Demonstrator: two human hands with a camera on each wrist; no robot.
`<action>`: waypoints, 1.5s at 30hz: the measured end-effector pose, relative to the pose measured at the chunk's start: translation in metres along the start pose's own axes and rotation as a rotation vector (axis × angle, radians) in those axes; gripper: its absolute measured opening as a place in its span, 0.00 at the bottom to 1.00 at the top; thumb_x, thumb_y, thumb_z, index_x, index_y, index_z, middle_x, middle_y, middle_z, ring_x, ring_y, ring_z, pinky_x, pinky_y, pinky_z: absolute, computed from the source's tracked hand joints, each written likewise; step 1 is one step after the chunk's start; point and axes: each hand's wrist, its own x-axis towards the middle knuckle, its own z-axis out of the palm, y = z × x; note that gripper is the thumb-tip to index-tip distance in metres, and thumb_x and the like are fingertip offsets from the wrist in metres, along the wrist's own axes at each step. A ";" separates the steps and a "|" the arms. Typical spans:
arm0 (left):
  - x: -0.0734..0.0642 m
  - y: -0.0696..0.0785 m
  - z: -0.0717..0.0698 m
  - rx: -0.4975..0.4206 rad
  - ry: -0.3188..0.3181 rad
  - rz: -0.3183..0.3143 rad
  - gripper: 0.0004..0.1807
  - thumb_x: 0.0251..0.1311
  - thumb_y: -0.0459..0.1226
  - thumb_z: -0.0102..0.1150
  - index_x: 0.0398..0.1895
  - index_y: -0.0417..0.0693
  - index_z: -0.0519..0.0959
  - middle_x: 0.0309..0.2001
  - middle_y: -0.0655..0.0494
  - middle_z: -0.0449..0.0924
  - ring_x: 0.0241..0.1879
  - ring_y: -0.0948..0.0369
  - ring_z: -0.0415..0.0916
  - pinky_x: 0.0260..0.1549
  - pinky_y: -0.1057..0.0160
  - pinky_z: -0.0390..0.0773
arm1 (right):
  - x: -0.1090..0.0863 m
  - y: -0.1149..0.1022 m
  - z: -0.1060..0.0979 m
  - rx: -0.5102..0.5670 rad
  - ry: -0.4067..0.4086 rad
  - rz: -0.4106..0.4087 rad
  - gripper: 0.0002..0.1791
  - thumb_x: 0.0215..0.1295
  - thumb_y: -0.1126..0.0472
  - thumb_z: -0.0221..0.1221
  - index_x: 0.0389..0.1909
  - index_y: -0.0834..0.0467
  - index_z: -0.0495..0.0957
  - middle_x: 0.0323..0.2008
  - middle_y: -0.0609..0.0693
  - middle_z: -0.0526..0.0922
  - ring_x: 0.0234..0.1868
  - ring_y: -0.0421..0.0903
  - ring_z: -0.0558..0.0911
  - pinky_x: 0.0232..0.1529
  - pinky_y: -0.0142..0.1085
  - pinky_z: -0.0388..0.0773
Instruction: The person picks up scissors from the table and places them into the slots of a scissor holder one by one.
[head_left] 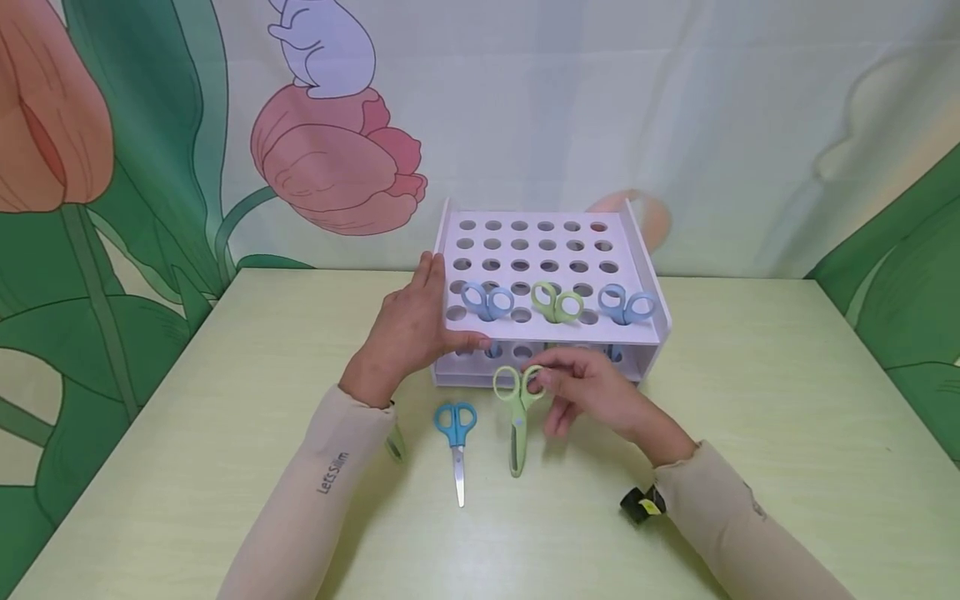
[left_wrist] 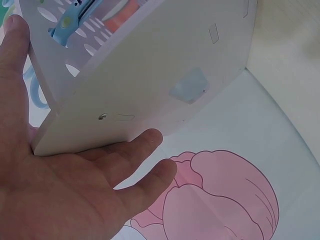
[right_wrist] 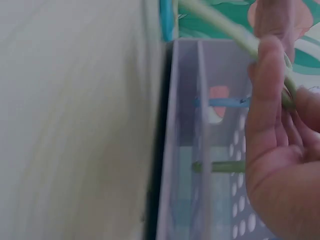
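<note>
My right hand (head_left: 588, 392) pinches the green scissors (head_left: 518, 433) by one handle loop, with their blades pointing down, in front of the white rack (head_left: 517, 332). In the right wrist view the green scissors (right_wrist: 225, 22) slant between the fingers and thumb. My left hand (head_left: 408, 325) rests against the rack's left side with straight fingers, its thumb along the front edge. The left wrist view shows those fingers beside the rack's side panel (left_wrist: 145, 90). Blue-handled scissors (head_left: 455, 433) lie on the table between the forearms.
In the rack's front holes stand light blue scissors (head_left: 487, 302), green scissors (head_left: 557, 304) and another light blue pair (head_left: 626, 306). A green tip (head_left: 395, 443) shows beside the left sleeve, the rest hidden. A patterned curtain (head_left: 525, 108) hangs behind the table (head_left: 787, 417).
</note>
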 end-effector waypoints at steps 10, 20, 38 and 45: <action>0.000 0.002 -0.001 0.007 0.005 0.008 0.73 0.44 0.65 0.74 0.79 0.33 0.42 0.79 0.35 0.42 0.65 0.41 0.67 0.61 0.40 0.68 | -0.007 -0.025 0.008 0.117 0.184 -0.119 0.12 0.77 0.64 0.54 0.52 0.68 0.78 0.39 0.57 0.80 0.27 0.53 0.87 0.29 0.45 0.85; -0.001 0.003 -0.001 0.005 0.006 0.009 0.73 0.44 0.65 0.74 0.79 0.33 0.42 0.79 0.35 0.43 0.61 0.39 0.70 0.60 0.39 0.68 | -0.012 -0.036 0.009 0.181 0.329 -0.323 0.11 0.74 0.68 0.57 0.51 0.70 0.78 0.37 0.57 0.82 0.33 0.55 0.89 0.34 0.47 0.85; 0.000 0.003 0.001 0.007 0.013 0.024 0.73 0.44 0.65 0.75 0.79 0.32 0.43 0.79 0.34 0.43 0.61 0.39 0.71 0.59 0.39 0.69 | -0.026 -0.064 -0.007 0.068 0.439 -0.422 0.13 0.77 0.65 0.54 0.54 0.71 0.75 0.37 0.60 0.80 0.28 0.54 0.88 0.31 0.45 0.84; -0.001 0.004 0.001 0.002 0.005 0.011 0.74 0.44 0.65 0.75 0.79 0.32 0.42 0.79 0.35 0.42 0.62 0.38 0.70 0.60 0.39 0.68 | -0.031 -0.077 -0.016 0.084 0.446 -0.426 0.13 0.80 0.58 0.50 0.52 0.65 0.71 0.41 0.59 0.78 0.26 0.53 0.87 0.29 0.44 0.84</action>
